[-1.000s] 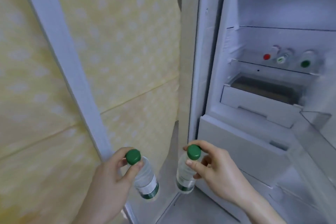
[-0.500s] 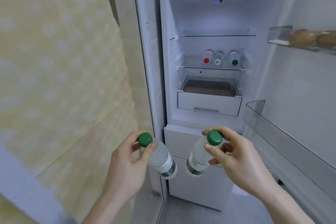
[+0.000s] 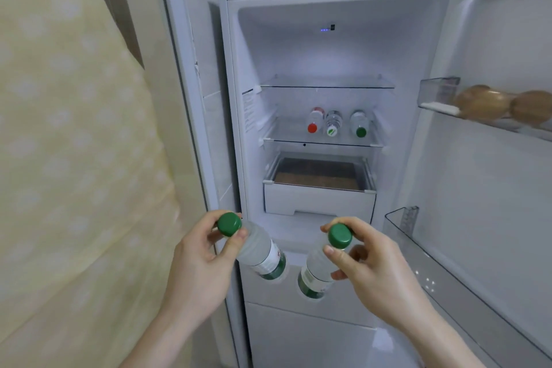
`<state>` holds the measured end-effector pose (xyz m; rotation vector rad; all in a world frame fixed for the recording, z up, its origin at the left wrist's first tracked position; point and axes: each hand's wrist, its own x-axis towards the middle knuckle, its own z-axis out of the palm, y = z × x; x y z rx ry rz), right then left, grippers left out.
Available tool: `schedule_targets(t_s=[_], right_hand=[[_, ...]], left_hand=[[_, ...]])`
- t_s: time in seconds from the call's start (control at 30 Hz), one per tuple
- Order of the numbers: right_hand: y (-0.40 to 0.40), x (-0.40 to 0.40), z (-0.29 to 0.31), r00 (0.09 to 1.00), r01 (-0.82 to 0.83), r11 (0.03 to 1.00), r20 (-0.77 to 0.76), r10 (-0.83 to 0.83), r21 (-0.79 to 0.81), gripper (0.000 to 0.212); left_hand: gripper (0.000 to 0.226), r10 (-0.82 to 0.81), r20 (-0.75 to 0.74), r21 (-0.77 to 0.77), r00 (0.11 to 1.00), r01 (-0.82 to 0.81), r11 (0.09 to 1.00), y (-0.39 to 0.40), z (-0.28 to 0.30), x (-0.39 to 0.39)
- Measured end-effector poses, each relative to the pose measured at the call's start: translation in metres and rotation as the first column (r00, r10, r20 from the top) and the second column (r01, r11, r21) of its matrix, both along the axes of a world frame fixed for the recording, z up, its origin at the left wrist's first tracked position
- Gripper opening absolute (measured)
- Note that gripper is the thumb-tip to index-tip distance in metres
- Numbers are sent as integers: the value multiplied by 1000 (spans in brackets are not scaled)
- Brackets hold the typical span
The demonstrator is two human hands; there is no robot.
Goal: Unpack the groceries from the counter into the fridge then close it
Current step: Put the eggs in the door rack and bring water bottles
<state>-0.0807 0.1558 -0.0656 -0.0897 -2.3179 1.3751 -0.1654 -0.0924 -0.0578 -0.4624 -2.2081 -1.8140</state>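
Your left hand holds a bottle by its neck, thumb and fingers curled just under the green cap, the body tilting away and down to the right. Your right hand pinches a second bottle the same way, thumb across the neck below its green cap, the base angled down and to the left. The two bottles are near each other but apart, both held in front of the open fridge, low, over its white lower drawer front. Beyond them sits a white drawer with a dark inside. Above it, on a glass shelf, three bottles lie on their sides, caps towards you: red, white with green, green. On the right, the open door carries a bin with brown rounded items; what they are is unclear. To the left is a pale yellow spotted surface.
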Motion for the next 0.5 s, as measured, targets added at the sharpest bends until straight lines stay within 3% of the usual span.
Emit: schedule_targets(t_s=[0.5], right_hand=[[60, -95, 27, 974, 70, 989, -205, -95, -128, 25]], left_hand=[[16, 110, -237, 226, 965, -55, 973, 97, 46, -158]])
